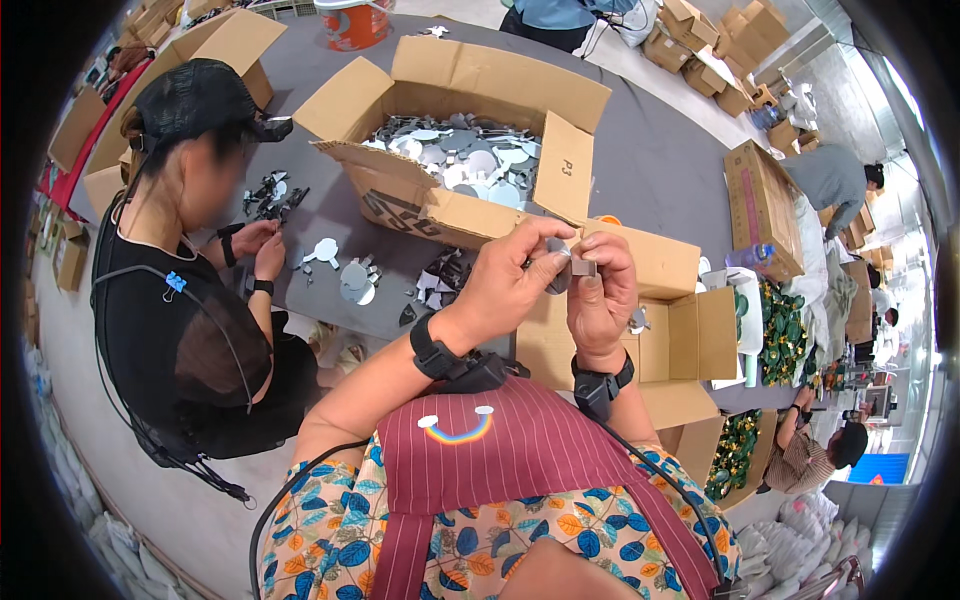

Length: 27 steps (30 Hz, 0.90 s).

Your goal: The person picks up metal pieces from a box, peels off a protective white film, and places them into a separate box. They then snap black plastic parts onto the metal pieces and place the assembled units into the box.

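Note:
My left hand (508,282) pinches a flat round grey piece (558,278) between thumb and fingers. Close against it, my right hand (602,300) is closed with thumb and fingers on a small rectangular grey-brown piece (584,268). The two pieces meet or nearly meet; the fingers hide where. Both hands are raised over the front edge of an open cardboard box (655,262). Beyond my left hand stands a larger open cardboard box (400,200), filled with flat silver-grey pieces (480,160), many of them round.
Dark pieces (440,278) and flat grey cut-outs (357,283) lie on the grey-covered table (660,150). A co-worker (190,300) handles something small at my left. To the right are green pieces (782,335) and a long carton (760,205). An orange bucket (353,25) stands far back.

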{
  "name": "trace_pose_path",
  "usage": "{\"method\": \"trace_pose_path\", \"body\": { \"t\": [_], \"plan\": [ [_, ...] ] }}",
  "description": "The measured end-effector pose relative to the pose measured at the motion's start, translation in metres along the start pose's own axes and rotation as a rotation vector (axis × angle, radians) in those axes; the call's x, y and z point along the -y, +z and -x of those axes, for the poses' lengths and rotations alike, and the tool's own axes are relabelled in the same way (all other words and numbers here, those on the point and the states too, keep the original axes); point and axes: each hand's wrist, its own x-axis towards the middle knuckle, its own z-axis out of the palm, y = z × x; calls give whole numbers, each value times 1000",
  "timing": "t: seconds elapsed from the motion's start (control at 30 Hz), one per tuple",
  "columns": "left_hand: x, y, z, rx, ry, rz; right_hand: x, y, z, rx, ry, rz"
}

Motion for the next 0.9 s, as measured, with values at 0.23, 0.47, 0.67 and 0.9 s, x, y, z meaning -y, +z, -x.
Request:
{"method": "trace_pose_path", "body": {
  "t": [0.23, 0.47, 0.67, 0.9],
  "plan": [
    [-2, 1, -5, -98, 381, -482, 3, 1, -3, 6, -5, 81],
    [7, 5, -10, -221, 486, -674, -2, 9, 2, -1, -56, 244],
    [12, 10, -6, -325, 165, -215, 1, 15, -3, -20, -100, 278],
    [10, 10, -18, -367, 396, -511, 17, -5, -17, 288, -278, 610]
  ]
}}
